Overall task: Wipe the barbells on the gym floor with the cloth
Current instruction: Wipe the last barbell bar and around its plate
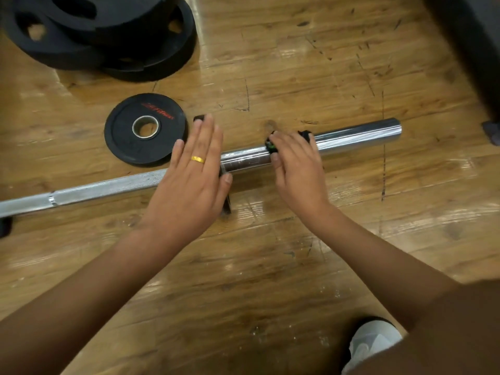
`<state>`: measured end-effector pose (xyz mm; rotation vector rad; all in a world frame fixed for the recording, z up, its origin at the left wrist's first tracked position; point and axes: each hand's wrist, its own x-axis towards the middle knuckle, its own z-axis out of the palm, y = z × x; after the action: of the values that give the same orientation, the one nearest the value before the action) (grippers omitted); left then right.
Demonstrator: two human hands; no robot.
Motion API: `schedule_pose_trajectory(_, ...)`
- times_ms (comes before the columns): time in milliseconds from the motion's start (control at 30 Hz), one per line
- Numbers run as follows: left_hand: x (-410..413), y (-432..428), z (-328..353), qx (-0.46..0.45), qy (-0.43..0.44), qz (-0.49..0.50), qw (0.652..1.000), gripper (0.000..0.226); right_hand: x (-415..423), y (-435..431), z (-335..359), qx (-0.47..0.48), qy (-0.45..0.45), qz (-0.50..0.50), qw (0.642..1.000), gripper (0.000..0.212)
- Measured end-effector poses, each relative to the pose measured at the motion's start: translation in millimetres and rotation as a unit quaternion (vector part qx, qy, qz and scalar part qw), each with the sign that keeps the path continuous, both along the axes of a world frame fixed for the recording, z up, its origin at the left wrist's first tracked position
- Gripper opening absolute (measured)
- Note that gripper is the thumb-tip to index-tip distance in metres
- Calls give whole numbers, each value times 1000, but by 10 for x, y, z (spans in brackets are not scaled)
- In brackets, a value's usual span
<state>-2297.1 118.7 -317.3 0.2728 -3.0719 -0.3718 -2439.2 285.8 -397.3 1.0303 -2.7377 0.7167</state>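
Note:
A chrome barbell lies across the wooden floor, its knurled shaft (pixel 108 188) running left and its smooth sleeve (pixel 357 133) pointing right. A thin black plate (pixel 226 204) stands edge-on at the sleeve's inner end. My left hand (pixel 192 171), wearing a gold ring, rests flat against that plate with its fingers straight. My right hand (pixel 295 169) is closed around a black collar (pixel 270 144) with a green mark, partway along the sleeve. No cloth is in view.
A small black plate (pixel 127 147) with red lettering lies flat just behind the bar. A stack of large black plates (pixel 108 36) sits at the top left. A dark mat (pixel 470 36) borders the top right. My white shoe (pixel 373 342) is at the bottom right.

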Motion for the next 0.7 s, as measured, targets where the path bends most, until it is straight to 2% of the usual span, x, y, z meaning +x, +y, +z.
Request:
schedule_pose_trajectory(100, 28, -23, -57, -56, -5, -25, 998, 66, -192, -4, 20, 13, 17, 65, 998, 38)
schedule_pose_trajectory(267, -239, -218, 8, -32, -2, -17, 999, 68, -303, -183, 21, 17, 42, 37, 998, 36)
schedule_pose_trajectory(333, -285, -265, 22, -43, -5, -18, 999, 69, -288, -244, -9, 19, 51, 68, 996, 37)
schedule_pose_trajectory(433, -202, -303, -4, -132, -27, -64, 989, 69, -496, -247, 14, 37, 62, 121, 990, 37)
schedule_pose_trajectory(500, -156, -355, -28, -177, -30, -97, 979, 66, -556, -286, 10, 32, 75, 106, 991, 35)
schedule_pose_trajectory(600, -226, -471, 30, -181, -36, -119, 975, 70, -429, -386, -71, 1, 101, 72, 992, 33)
schedule_pose_trajectory(700, -326, -503, 83, -173, -59, -124, 975, 76, -520, -377, -137, 5, 138, 131, 982, 34)
